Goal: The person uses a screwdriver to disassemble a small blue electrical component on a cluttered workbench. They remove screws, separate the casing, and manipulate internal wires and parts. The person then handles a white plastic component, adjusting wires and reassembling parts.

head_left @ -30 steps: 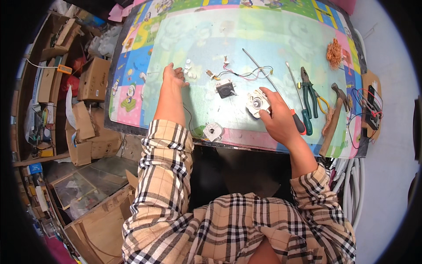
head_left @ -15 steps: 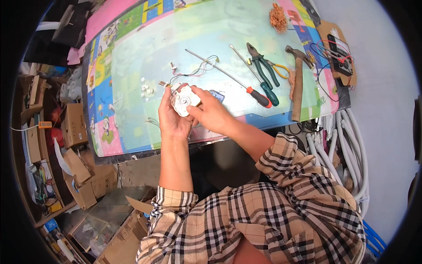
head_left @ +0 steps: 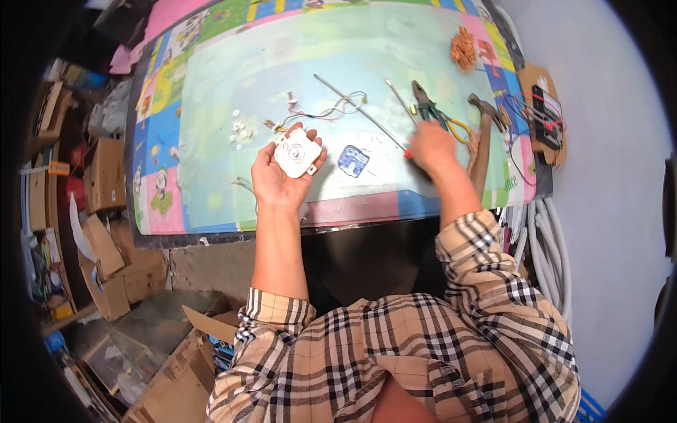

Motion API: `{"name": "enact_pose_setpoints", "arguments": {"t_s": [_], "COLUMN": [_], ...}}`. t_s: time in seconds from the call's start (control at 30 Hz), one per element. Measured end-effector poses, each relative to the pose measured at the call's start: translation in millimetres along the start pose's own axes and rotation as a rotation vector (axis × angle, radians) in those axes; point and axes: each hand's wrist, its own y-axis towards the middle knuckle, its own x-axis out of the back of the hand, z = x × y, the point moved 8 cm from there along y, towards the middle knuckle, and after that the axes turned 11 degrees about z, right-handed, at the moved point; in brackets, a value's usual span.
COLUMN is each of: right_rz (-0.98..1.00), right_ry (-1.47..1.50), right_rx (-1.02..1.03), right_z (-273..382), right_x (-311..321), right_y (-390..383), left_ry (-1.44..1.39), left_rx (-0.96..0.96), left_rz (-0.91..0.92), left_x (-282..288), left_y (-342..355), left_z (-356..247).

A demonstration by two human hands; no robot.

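Note:
In my left hand [head_left: 285, 169], palm up, rests a squarish white plastic housing [head_left: 296, 152] with a round hub in its middle, my thumb and fingers around its edges. Thin coloured wires [head_left: 328, 109] lie on the table just beyond it. My right hand [head_left: 434, 146] is over the handles of a long screwdriver [head_left: 360, 107] with a red end showing and a second screwdriver [head_left: 399, 95]. Its fingers are hidden below the blurred back of the hand. Between the hands lies a flat blue part [head_left: 353, 161] with cutouts.
Small white plastic pieces [head_left: 241, 130] lie left of the wires. Green-handled pliers [head_left: 427, 106], a yellow-handled tool [head_left: 460, 129] and a hammer [head_left: 482, 144] lie on the right. Farther off are a copper wire bundle [head_left: 463, 51] and a black meter [head_left: 546, 116]. Cardboard boxes [head_left: 106, 173] stand at left.
My right hand has left the white housing and moved right to the screwdriver handles. My left hand keeps the housing, now alone. The blue part is now uncovered, and the view has shifted slightly.

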Motion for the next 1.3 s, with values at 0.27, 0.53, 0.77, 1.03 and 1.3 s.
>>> {"name": "enact_pose_setpoints", "arguments": {"t_s": [0.27,0.53,0.77,1.03,1.3], "right_rz": [0.207,0.088,-0.132,-0.188,-0.114], "right_ry": [-0.213,0.188,0.684,0.435,0.449], "right_rx": [-0.198,-0.086,0.166,0.752,0.749], "right_z": [-39.4,-41.9,-10.5,55.8,68.1], "right_x": [-10.8,16.9,72.2,91.1,83.1], "right_y": [-5.4,-17.8,-119.4,-198.6,-200.2], "left_ry": [-0.162,-0.116,-0.134,-0.091,0.129], "left_rx": [-0.105,-0.169,-0.235,-0.275,-0.339], "left_rz": [0.176,0.029,-0.049,-0.154,-0.122], "left_x": [-17.8,-6.1,13.3,21.1,6.7], "left_y": [-8.2,-17.3,-21.8,-16.3,-20.4], "left_z": [-30.8,-54.4,-68.0,-70.4,-76.8]}}
